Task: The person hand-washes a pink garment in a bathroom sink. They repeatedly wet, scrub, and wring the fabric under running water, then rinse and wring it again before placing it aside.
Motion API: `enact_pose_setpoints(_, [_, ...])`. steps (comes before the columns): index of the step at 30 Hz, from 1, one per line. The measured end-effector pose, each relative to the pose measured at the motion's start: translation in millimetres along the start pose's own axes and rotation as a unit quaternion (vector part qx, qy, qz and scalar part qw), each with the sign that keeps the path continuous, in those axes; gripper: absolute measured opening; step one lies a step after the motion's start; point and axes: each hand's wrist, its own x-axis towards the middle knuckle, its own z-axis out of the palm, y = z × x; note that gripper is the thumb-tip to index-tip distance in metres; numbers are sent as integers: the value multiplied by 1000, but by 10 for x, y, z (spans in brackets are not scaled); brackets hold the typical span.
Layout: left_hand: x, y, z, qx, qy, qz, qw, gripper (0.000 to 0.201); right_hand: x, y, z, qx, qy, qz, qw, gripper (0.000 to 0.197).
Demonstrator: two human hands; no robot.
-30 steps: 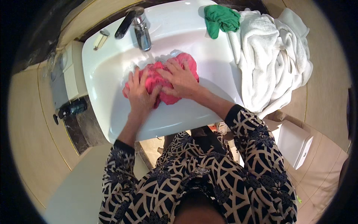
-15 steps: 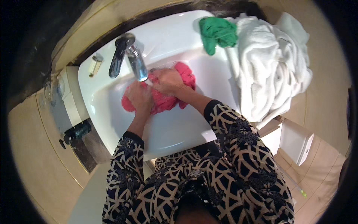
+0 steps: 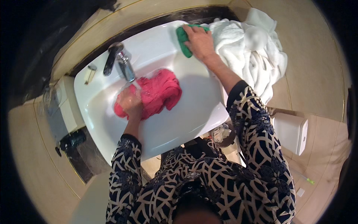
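A wet pink cloth (image 3: 160,93) lies bunched in the white sink (image 3: 194,112) under the chrome tap (image 3: 125,65), from which water runs. My left hand (image 3: 130,102) presses down on the cloth's left part, under the stream. My right hand (image 3: 199,43) reaches to the sink's far right rim and lies flat on a green cloth (image 3: 182,39), covering most of it. Whether its fingers grip the green cloth is hard to tell.
A heap of white towels (image 3: 253,56) lies right of the sink on the counter. A small soap bar (image 3: 89,74) sits left of the tap. A white bin (image 3: 292,132) stands on the floor at right, a dark bottle (image 3: 71,140) at left.
My right hand left the pink cloth and moved up and right onto the green cloth. The left hand stayed on the pink cloth under the running water.
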Motion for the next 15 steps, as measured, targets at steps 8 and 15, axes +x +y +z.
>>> enact_pose_setpoints(8, [96, -17, -2, -1, -5, -25, 1000, 37, -181, 184, -180, 321, -6, 87, 943, 26])
enact_pose_setpoints(15, [69, -117, -132, 6, -74, -79, 994, 45, -617, -686, -921, 569, -218, 188, 771, 20])
